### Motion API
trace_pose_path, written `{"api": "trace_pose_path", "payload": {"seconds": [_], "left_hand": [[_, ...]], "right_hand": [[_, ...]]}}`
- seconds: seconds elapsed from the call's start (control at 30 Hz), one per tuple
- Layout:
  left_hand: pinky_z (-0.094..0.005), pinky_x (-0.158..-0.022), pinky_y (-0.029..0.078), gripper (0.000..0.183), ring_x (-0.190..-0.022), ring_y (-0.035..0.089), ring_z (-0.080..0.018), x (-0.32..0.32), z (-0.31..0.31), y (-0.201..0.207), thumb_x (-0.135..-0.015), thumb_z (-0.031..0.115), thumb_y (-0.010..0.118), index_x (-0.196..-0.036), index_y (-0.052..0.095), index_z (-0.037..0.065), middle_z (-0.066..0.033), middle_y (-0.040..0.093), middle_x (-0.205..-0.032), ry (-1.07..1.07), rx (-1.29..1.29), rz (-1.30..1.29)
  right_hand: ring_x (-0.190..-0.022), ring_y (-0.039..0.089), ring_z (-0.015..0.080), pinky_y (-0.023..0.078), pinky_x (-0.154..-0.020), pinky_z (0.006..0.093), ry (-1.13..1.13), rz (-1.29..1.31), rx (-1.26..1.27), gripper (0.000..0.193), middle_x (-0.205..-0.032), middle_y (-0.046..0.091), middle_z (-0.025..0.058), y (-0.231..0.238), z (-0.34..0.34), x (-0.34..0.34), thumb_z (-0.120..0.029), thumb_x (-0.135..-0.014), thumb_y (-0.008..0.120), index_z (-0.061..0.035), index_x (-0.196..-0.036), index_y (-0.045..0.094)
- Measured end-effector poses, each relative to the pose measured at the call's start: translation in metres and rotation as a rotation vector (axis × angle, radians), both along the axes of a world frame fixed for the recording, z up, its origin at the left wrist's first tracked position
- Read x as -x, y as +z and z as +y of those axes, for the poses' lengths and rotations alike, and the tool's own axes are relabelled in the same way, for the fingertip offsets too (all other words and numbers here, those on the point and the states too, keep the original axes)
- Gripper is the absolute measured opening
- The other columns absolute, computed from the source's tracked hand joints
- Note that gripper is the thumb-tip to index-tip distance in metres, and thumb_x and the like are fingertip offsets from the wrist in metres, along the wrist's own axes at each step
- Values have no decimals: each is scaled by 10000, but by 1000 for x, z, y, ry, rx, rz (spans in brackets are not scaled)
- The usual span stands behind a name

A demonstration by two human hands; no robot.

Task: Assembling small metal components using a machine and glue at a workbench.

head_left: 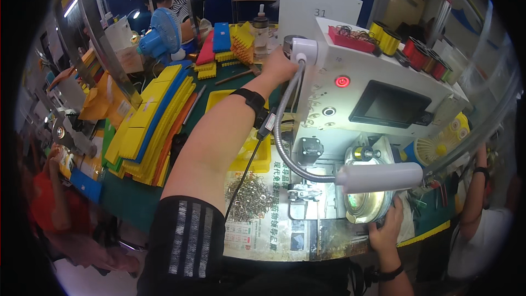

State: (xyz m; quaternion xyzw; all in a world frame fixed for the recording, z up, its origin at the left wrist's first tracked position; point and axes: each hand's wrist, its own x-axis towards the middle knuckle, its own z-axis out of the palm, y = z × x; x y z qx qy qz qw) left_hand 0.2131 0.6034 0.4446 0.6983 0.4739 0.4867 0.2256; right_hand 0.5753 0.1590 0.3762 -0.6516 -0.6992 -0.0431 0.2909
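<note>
Many loops [359, 34] in tray [349, 41] atop machine [346, 104]

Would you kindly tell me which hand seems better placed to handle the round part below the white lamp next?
The right hand, I think: it is just beside the round part, whereas the left hand is stretched out toward the top of the white machine.
</note>
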Motion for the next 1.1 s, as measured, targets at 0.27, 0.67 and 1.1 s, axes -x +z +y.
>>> {"api": "trace_pose_path", "payload": {"seconds": [0.27,0.67,1.1], "left_hand": [[-333,-812,529,530,-884,665,-156,43,-123,102,-702,269,907,-1110,658,38,-68,706,-1032,68,-144,-525],[-335,-835,534,406,-887,656,-151,95,-378,144,-751,167,853,-1088,666,39,-49,688,-996,8,-221,-554],[-380,-852,564,756,-952,704,-306,-15,-582,56,-613,300,919,-1246,597,42,-147,684,-1057,-413,54,460]], "right_hand": [[-1361,411,452,331,-1124,509,3,12,-40,569,-1465,442,238,0,-4,-3,-139,-726,776,-25,-1245,570],[-1155,573,329,427,-1036,416,282,431,-458,222,-1206,599,203,36,-64,-6,6,-822,642,16,-1038,591],[-842,638,361,538,-699,409,814,-122,259,664,-963,577,185,177,-143,114,-488,-838,757,6,-1233,553]]}}
